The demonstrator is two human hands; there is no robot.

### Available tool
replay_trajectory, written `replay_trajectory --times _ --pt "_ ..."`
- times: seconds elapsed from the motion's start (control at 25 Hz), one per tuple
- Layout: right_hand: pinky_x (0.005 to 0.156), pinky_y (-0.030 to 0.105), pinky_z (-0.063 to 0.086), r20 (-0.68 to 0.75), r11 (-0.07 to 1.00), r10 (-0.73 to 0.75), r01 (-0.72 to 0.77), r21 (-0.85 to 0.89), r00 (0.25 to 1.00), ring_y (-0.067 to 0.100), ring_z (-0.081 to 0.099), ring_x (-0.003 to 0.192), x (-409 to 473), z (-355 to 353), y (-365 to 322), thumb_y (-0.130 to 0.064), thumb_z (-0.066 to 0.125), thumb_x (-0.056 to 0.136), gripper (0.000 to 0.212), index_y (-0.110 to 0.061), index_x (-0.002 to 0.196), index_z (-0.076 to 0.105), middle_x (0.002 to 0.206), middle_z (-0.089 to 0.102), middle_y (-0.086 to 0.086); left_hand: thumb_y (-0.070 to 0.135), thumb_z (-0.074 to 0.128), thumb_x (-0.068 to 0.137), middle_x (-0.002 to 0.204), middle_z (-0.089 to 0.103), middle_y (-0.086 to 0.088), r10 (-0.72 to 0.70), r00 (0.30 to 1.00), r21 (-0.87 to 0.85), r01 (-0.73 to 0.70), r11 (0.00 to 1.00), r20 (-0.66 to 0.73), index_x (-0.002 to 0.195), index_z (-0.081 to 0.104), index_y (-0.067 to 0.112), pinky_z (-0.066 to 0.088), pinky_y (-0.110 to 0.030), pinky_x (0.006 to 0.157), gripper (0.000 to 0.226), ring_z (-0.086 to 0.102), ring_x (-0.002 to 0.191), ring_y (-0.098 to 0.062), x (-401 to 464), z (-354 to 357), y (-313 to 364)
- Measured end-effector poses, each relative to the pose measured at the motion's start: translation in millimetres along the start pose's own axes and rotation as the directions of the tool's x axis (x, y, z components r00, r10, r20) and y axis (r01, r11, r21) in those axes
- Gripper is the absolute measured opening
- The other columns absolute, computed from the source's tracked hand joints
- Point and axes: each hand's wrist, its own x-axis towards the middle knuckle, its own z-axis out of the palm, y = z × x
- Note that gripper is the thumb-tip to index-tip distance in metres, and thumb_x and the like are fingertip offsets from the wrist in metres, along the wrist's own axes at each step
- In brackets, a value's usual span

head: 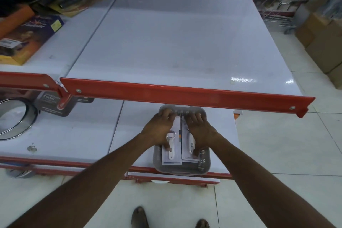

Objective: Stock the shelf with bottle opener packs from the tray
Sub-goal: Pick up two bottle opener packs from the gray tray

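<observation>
A grey plastic tray (203, 167) rests on the lower white shelf, partly tucked under the upper shelf's red front rail. Inside lie bottle opener packs on white cards: a left pack (171, 155) and a right pack (190, 149), each showing a white-handled opener. My left hand (159, 127) lies over the left pack, fingers curled at its far end and thumb on the opener. On the right pack my right hand (199, 129) does the same, thumb near the card's near end. The upper white shelf (166, 42) lies bare above.
The red front rail (185, 94) of the upper shelf overhangs the tray's far end. Boxed goods (27, 39) sit at the upper left, a cutter pack (55, 105) and round metal rings (13, 118) at the lower left. Cardboard boxes (322, 42) stand on the floor to the right.
</observation>
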Motion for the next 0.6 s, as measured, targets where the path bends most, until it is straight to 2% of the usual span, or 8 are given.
replay_trajectory --times 0.08,0.16,0.24,0.32,0.36,0.44,0.52,0.6 --pt "0.122 0.055 0.006 0.034 0.997 0.014 -0.011 -0.076 0.999 0.037 0.004 0.150 5 0 -1 -0.063 0.086 0.049 0.141 -0.008 0.152 0.007 0.163 0.007 0.013 0.043 0.093 0.059 0.154 0.030 -0.011 -0.015 0.999 -0.053 0.013 0.999 -0.043 0.147 0.029 0.016 0.049 -0.039 0.107 0.112 0.048 0.130 -0.031 -7 -8 0" --pt "0.120 0.058 0.011 0.072 0.995 0.029 -0.021 -0.100 0.997 0.039 0.003 0.149 10 -6 -3 -0.061 0.087 0.049 0.142 -0.008 0.152 0.004 0.162 0.006 0.014 0.035 0.094 0.061 0.155 0.031 -0.012 -0.034 0.997 -0.101 0.027 0.995 -0.067 0.146 0.030 0.017 0.050 -0.039 0.106 0.108 0.051 0.129 -0.031 -12 -14 3" --pt "0.117 0.059 0.020 0.046 0.996 0.041 -0.037 -0.076 0.998 0.040 0.013 0.145 10 -14 -4 -0.060 0.089 0.044 0.143 -0.007 0.150 0.009 0.156 0.013 0.015 0.027 0.092 0.066 0.155 0.037 -0.010 -0.082 0.995 -0.199 0.070 0.978 -0.052 0.147 0.033 0.019 0.050 -0.039 0.106 0.101 0.054 0.128 -0.030 -13 -11 5" --pt "0.111 0.055 0.036 -0.037 0.997 0.059 -0.061 -0.056 0.998 0.037 0.034 0.134 3 -23 -4 -0.051 0.094 0.037 0.133 -0.010 0.144 0.025 0.145 0.034 0.014 0.023 0.088 0.071 0.149 0.050 -0.006 -0.163 0.986 -0.339 0.148 0.929 -0.018 0.144 0.041 0.022 0.051 -0.038 0.105 0.086 0.059 0.123 -0.027 -21 -8 3" --pt "0.105 0.050 0.045 -0.068 0.997 0.079 -0.078 0.011 0.995 0.034 0.042 0.127 -5 -29 -3 -0.042 0.097 0.037 0.124 -0.013 0.139 0.032 0.138 0.042 0.012 0.022 0.087 0.073 0.144 0.056 -0.004 -0.195 0.981 -0.424 0.174 0.889 -0.007 0.140 0.047 0.022 0.052 -0.038 0.104 0.078 0.062 0.120 -0.026 -28 -8 2" --pt "0.090 0.039 0.057 -0.121 0.969 0.083 -0.052 0.241 0.989 0.031 0.053 0.117 -28 -52 -3 -0.020 0.094 0.049 0.095 -0.017 0.130 0.043 0.134 0.047 0.009 0.013 0.086 0.072 0.131 0.065 -0.002 -0.206 0.978 -0.591 0.154 0.792 -0.022 0.123 0.059 0.022 0.058 -0.036 0.096 0.059 0.065 0.112 -0.023 -46 -14 3" --pt "0.084 0.032 0.058 -0.136 0.919 0.110 -0.048 0.391 0.985 0.026 0.062 0.108 -62 -80 -8 -0.011 0.085 0.067 0.061 -0.022 0.118 0.054 0.129 0.058 0.004 0.007 0.084 0.075 0.111 0.073 0.006 -0.184 0.978 -0.656 0.077 0.751 -0.095 0.099 0.065 0.026 0.060 -0.019 0.080 0.036 0.069 0.100 -0.018 -73 -27 7" --pt "0.087 0.029 0.058 -0.152 0.847 0.151 -0.048 0.529 0.977 0.020 0.068 0.099 -96 -102 -19 -0.009 0.080 0.075 0.036 -0.028 0.101 0.064 0.115 0.070 -0.001 0.009 0.079 0.082 0.092 0.068 0.025 -0.164 0.965 -0.656 -0.012 0.755 -0.206 0.088 0.064 0.032 0.052 -0.006 0.067 0.028 0.068 0.086 -0.006 -104 -49 10"
